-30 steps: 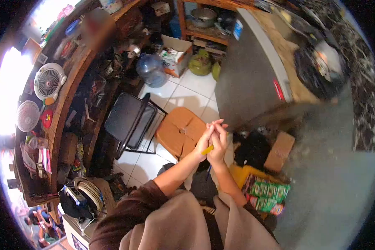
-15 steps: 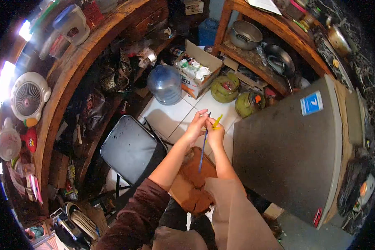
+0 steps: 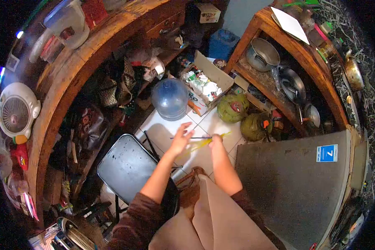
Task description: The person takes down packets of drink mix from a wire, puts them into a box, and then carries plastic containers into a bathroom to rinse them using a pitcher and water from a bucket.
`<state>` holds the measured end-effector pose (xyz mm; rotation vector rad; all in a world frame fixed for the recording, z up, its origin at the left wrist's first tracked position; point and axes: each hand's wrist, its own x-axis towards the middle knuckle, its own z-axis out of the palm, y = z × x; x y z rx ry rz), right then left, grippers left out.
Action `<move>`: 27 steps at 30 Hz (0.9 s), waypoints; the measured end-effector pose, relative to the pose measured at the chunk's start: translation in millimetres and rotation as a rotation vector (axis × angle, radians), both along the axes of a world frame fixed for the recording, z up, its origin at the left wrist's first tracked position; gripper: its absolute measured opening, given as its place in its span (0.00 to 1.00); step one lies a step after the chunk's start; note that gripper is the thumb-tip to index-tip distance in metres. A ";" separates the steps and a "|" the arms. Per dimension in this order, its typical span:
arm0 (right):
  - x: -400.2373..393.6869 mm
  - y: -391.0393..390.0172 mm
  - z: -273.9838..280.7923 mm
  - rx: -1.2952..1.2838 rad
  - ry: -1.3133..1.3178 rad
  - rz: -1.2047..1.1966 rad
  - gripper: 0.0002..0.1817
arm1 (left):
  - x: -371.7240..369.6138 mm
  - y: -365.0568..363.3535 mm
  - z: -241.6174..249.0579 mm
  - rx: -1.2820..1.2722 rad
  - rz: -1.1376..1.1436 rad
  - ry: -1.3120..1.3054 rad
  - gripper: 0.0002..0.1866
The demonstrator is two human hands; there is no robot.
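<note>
My right hand [image 3: 216, 142] is closed around a thin dark blue strip [image 3: 199, 138] and a yellow strip [image 3: 204, 143], which is smeared by motion. The blue strip runs sideways to the left, across the fingers of my left hand [image 3: 181, 140]. That left hand is raised with its fingers apart, a short way left of the right one. Both hands are over the white tiled floor [image 3: 157, 132], in front of a clear blue water jug [image 3: 169, 101].
A black folding chair [image 3: 127, 164] stands at left. A cardboard box [image 3: 219, 78] and green gas cylinders [image 3: 232, 109] are ahead. To the right is a grey fridge [image 3: 287, 183]; wooden shelving [image 3: 50, 100] curves along the left. Pans [image 3: 293, 85] rest on the right shelf.
My hands have moved apart, the left one leftward with its fingers spreading. The blue strip has swung from hanging down to nearly level. The view has shifted, and the brown surface below is mostly covered.
</note>
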<state>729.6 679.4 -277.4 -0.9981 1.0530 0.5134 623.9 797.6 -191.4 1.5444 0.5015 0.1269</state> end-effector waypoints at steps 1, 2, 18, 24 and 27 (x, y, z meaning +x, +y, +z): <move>31.9 5.8 -18.4 0.031 -0.024 -0.023 0.16 | -3.5 15.0 14.2 -0.109 0.104 0.008 0.20; 56.4 19.5 -6.3 0.091 -0.158 -0.048 0.15 | -8.5 31.8 22.1 -0.089 0.174 0.023 0.22; -72.0 -56.4 85.6 0.385 -0.366 0.386 0.29 | -65.1 22.0 132.5 -0.287 0.227 -0.011 0.21; -152.3 -197.9 225.9 -0.122 -0.587 0.353 0.22 | -58.2 -58.9 216.3 -0.309 0.029 -0.290 0.20; -218.2 -270.0 290.8 -0.350 -0.599 0.238 0.17 | -67.4 -123.2 263.1 -0.248 -0.199 -0.351 0.20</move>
